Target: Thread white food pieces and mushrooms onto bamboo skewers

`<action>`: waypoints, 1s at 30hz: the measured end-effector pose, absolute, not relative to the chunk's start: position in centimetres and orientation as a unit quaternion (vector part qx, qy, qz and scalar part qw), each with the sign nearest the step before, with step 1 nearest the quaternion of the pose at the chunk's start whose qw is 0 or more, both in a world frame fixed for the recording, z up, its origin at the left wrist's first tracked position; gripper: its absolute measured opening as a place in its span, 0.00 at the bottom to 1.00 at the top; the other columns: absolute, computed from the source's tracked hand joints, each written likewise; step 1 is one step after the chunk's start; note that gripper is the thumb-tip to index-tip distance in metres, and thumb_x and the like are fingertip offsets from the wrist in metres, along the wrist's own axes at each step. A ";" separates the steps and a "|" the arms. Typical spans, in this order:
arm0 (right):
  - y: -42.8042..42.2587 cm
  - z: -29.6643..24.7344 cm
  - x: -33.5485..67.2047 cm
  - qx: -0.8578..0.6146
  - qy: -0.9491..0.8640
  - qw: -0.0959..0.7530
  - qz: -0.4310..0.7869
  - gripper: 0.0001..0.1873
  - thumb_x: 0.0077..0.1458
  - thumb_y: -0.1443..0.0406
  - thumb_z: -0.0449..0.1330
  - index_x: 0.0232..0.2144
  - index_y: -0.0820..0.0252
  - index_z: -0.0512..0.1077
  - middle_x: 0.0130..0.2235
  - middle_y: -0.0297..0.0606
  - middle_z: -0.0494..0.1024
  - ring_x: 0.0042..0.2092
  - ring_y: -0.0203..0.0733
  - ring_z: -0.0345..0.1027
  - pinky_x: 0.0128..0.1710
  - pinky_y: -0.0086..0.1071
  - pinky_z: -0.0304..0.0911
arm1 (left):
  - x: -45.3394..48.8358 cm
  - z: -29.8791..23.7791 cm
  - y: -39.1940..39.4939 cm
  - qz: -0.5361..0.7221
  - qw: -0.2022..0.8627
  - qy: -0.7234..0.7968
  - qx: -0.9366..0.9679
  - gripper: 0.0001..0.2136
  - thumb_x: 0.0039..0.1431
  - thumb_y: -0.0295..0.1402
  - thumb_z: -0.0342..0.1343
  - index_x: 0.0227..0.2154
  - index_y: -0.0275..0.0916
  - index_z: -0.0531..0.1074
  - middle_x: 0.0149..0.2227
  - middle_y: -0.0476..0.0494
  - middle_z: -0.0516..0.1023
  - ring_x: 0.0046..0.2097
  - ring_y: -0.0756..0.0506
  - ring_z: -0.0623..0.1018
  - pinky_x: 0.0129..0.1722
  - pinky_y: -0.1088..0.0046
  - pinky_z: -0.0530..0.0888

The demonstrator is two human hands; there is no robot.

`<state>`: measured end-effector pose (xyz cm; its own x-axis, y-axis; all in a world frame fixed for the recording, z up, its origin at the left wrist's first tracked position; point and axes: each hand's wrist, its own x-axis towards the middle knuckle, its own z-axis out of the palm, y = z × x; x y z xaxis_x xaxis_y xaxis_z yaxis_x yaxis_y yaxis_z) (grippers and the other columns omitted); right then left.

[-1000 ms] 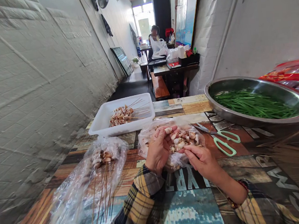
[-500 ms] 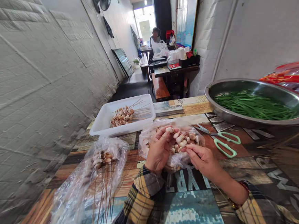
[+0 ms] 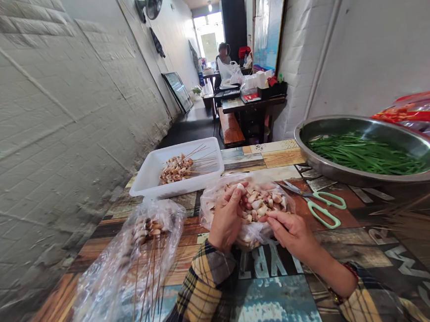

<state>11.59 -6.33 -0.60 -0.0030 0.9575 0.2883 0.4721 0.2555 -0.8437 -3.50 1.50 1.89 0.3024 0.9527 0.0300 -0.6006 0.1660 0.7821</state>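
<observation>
My left hand point(image 3: 227, 218) rests on a clear plastic bag of small meat pieces point(image 3: 265, 202) and pinches one pale piece between thumb and fingertips above the pile. My right hand point(image 3: 291, 228) sits at the bag's near right edge, fingers curled and pinched at the pile; what it holds is too small to name. Both sleeves are yellow plaid. The bag lies on the patterned table point(image 3: 270, 300) straight in front of me.
A white tray of finished skewers point(image 3: 176, 169) stands behind the bag. A clear bag holding skewers point(image 3: 133, 256) lies at left. Green-handled scissors point(image 3: 325, 207) lie at right, near a steel bowl of green stalks point(image 3: 366, 149). Loose bamboo sticks point(image 3: 412, 212) lie far right. A person sits at a far table point(image 3: 223, 53).
My left hand's fingers have closed tighter on a pale piece above the pile. My right hand has shifted slightly toward me. The camera has tipped a little.
</observation>
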 end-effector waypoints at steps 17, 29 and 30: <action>-6.4 -0.3 11.6 -0.546 -0.675 0.434 0.239 0.20 0.63 0.59 0.49 0.37 0.61 0.79 0.18 0.33 0.72 0.23 0.38 0.67 0.24 0.28 0.61 | -3.8 2.5 1.5 0.513 0.745 0.250 0.345 0.18 0.47 0.37 0.69 0.39 0.32 0.78 0.27 0.49 0.71 0.25 0.57 0.65 0.19 0.84 0.60; -6.4 -0.6 11.6 -0.550 -0.680 0.419 0.242 0.21 0.64 0.58 0.48 0.38 0.62 0.79 0.20 0.34 0.74 0.23 0.39 0.68 0.26 0.29 0.63 | -3.9 2.3 1.6 0.520 0.745 0.258 0.328 0.19 0.44 0.36 0.70 0.40 0.33 0.79 0.25 0.51 0.70 0.24 0.58 0.63 0.21 0.86 0.60; -6.4 -0.6 11.6 -0.550 -0.681 0.420 0.240 0.21 0.64 0.58 0.49 0.38 0.62 0.79 0.21 0.35 0.75 0.24 0.39 0.68 0.27 0.29 0.63 | -3.9 2.4 1.6 0.521 0.745 0.260 0.326 0.19 0.44 0.36 0.71 0.40 0.33 0.79 0.25 0.51 0.70 0.24 0.58 0.63 0.22 0.86 0.61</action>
